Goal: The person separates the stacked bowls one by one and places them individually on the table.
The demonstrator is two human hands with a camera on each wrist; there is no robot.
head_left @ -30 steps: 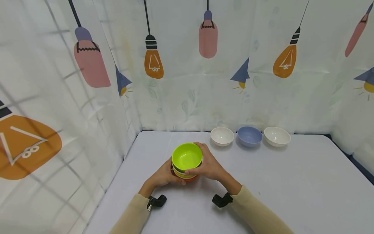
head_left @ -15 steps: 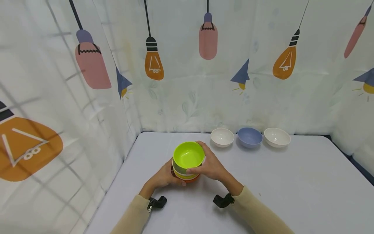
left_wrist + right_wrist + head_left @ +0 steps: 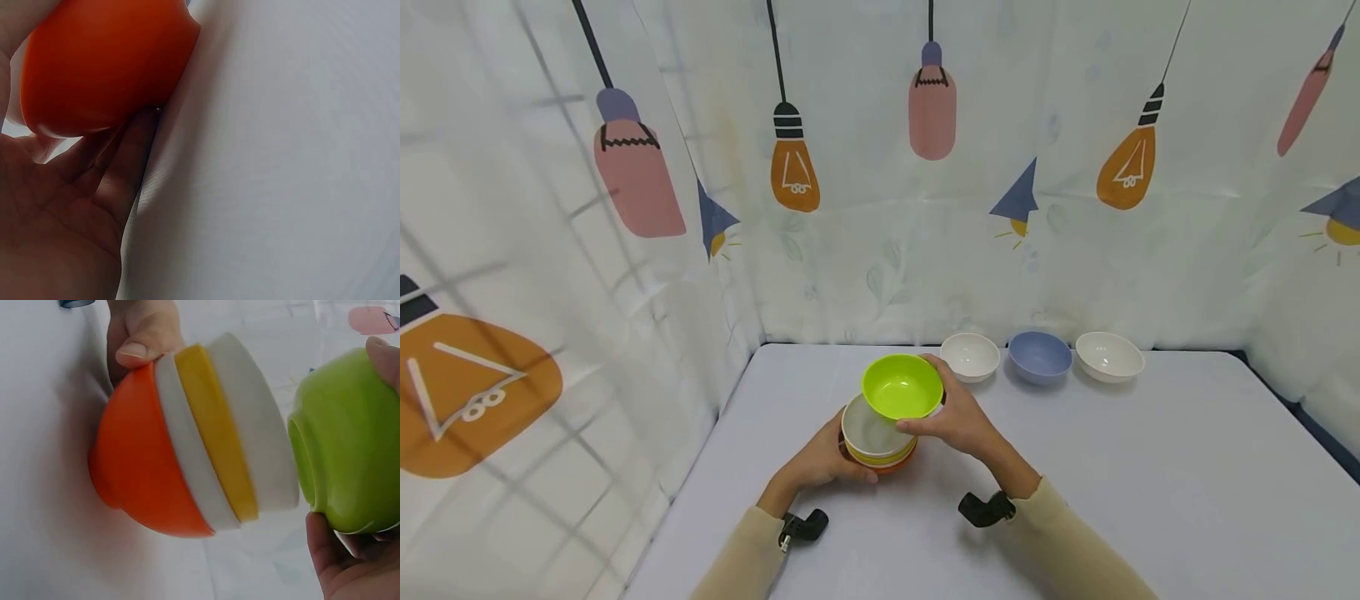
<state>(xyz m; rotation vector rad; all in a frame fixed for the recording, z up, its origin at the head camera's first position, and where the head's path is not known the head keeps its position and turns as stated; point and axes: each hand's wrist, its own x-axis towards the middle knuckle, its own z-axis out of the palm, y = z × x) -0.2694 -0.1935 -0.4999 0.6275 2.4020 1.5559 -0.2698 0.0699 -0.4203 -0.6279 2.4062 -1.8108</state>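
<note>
My right hand (image 3: 958,421) grips a lime green bowl (image 3: 901,385) by its side, thumb at the near rim. In the right wrist view this green bowl (image 3: 356,444) is apart from the stack, just above its top. Around the side of the stack my left hand (image 3: 823,457) curls, its thumb on the orange bowl (image 3: 140,456). Nested in that bottom bowl are a white bowl (image 3: 187,437), a yellow bowl (image 3: 215,431) and, topmost, another white bowl (image 3: 871,429). The left wrist view has the orange bowl (image 3: 106,62) with fingers under it, close over the table.
Along the back edge of the white table (image 3: 1150,483) stand a small white bowl (image 3: 970,357), a blue bowl (image 3: 1040,358) and a wider white bowl (image 3: 1109,357). A printed curtain (image 3: 880,250) hangs behind and at the sides.
My right hand has lifted the green bowl out of the stack, up and to the right, exposing the white bowl beneath. My left hand stays on the stack.
</note>
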